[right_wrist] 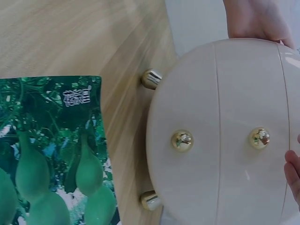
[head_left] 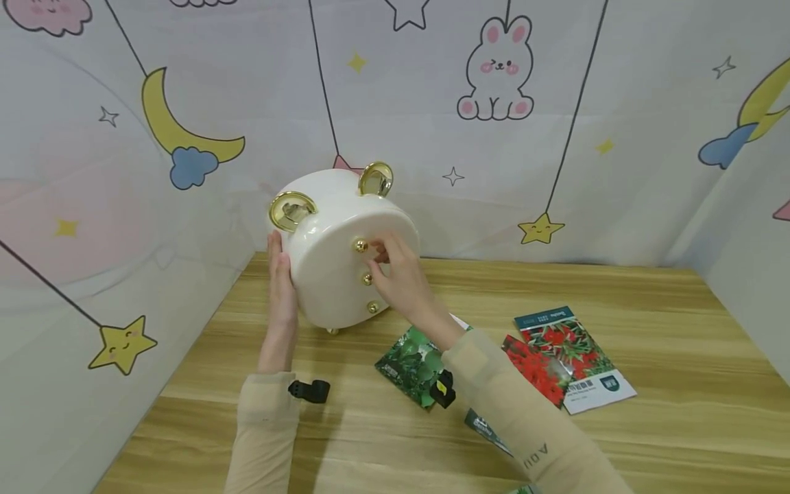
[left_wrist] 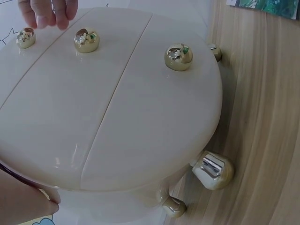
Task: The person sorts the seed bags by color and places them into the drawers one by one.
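A white rounded drawer box (head_left: 327,274) with gold ears and small gold feet stands tilted at the back of the table. My left hand (head_left: 282,298) lies along its left side, fingers mostly straight. Three gold knobs run down the front, parted by two thin seams, with the drawers flush. By the top knob (head_left: 361,245) is my right hand (head_left: 404,281), its fingers bent loosely beside it. In the left wrist view those fingertips (left_wrist: 44,21) sit just above the top knob (left_wrist: 26,38), not wrapped round it.
Under the right forearm lies a green seed packet (head_left: 410,363) with a gourd picture. To the right, a red-flower packet (head_left: 570,357) overlaps another red one (head_left: 537,370). A dark packet (head_left: 484,429) is partly covered by the sleeve. A patterned cloth (head_left: 420,137) hangs behind the table.
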{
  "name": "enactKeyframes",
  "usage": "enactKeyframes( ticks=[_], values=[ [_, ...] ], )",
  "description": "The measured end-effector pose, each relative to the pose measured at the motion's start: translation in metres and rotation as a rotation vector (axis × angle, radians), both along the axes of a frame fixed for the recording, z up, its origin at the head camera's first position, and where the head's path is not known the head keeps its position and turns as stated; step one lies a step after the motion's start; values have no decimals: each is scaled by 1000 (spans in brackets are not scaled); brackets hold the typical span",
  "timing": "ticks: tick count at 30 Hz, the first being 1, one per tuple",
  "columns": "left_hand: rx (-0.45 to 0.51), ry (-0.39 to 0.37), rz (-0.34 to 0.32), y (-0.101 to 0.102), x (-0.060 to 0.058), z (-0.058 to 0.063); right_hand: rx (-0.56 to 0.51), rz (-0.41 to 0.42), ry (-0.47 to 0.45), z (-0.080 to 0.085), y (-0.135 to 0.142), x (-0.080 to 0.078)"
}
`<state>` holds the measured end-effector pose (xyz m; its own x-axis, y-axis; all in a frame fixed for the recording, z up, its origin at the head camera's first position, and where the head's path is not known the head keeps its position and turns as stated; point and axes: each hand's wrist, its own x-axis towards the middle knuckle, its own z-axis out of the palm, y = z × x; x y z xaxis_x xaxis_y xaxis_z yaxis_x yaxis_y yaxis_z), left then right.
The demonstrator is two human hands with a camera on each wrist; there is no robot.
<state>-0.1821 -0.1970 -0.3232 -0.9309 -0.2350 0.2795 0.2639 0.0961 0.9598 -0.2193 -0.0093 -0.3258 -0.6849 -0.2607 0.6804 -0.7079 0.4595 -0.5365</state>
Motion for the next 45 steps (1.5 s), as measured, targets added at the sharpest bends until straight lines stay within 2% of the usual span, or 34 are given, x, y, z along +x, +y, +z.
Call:
enactKeyframes(
  ticks=[8,17,28,39,45],
  values=[
    [-4,0,1,2,0,1,35,-63,28,-15,3,4],
    [-66,-6,90,5,-1,1,82,-40,-43,-27,2,5],
    [-71,13,183,-2,-20,-23,124,-22,-86,-34,-2,6],
    [-53,28,220,2,-19,-26,82,-13,-116,-36,-5,3],
    [-64,34,193,0,-21,-26,43,7,-104,-37,-5,2]
  ],
)
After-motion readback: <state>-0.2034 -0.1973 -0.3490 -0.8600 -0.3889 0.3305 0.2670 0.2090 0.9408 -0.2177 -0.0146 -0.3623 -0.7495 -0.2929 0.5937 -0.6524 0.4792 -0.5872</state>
